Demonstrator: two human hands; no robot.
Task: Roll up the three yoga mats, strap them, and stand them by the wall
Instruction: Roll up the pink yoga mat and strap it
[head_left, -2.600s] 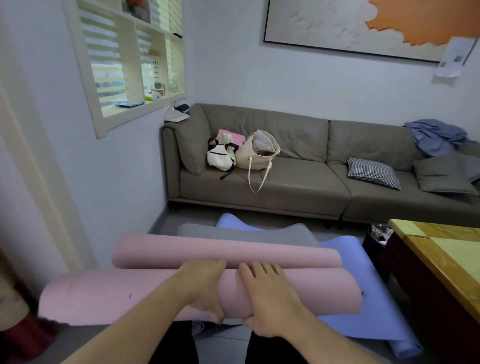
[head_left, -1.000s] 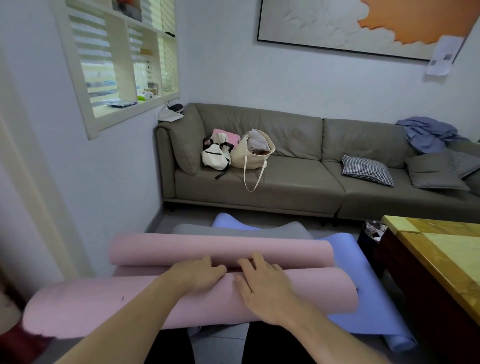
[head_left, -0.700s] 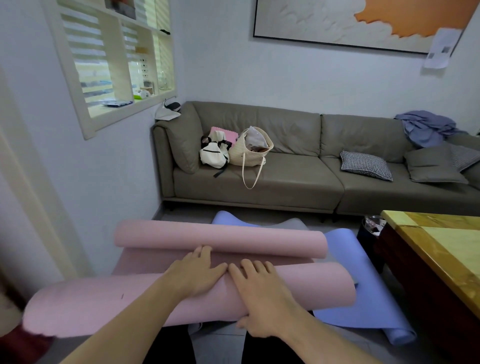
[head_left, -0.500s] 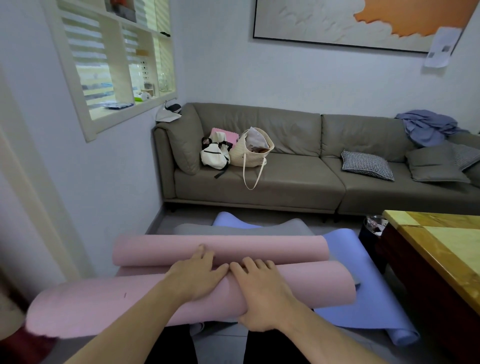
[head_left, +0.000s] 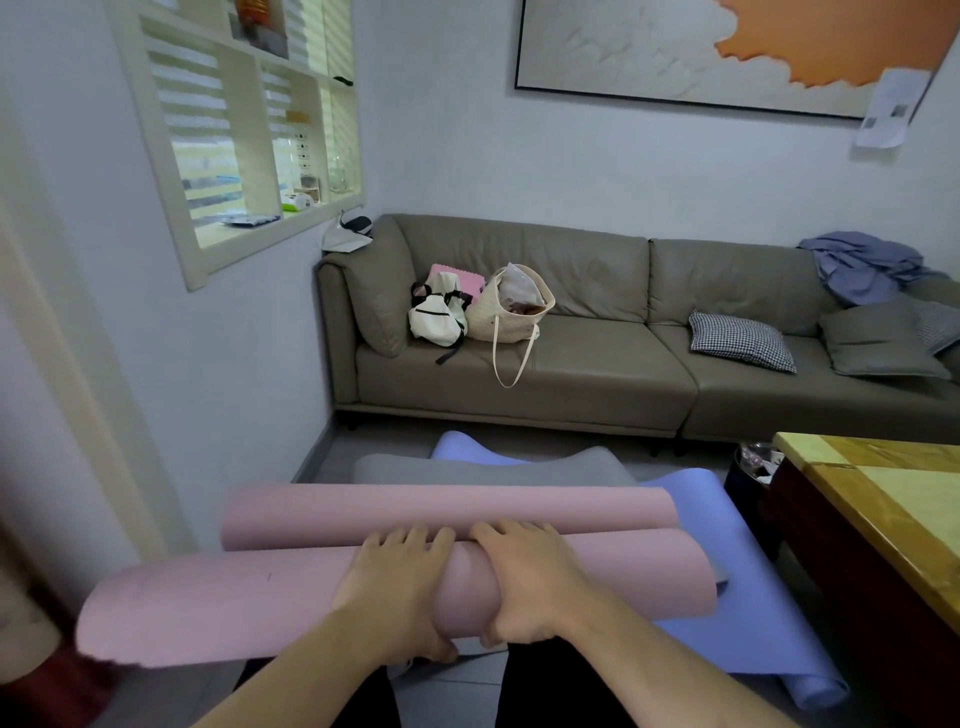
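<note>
Both hands, left hand and right hand, clasp the smooth, cylindrical pink mat roll.

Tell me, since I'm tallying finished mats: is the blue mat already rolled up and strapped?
No: the blue mat lies mostly spread flat on the floor beneath the pink mat, with no strap visible on it.

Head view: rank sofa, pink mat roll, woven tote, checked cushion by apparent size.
1. sofa, widest by far.
2. pink mat roll, held by left hand and right hand; nearness to the camera inflates it.
3. woven tote and checked cushion look alike; unranked.
</note>
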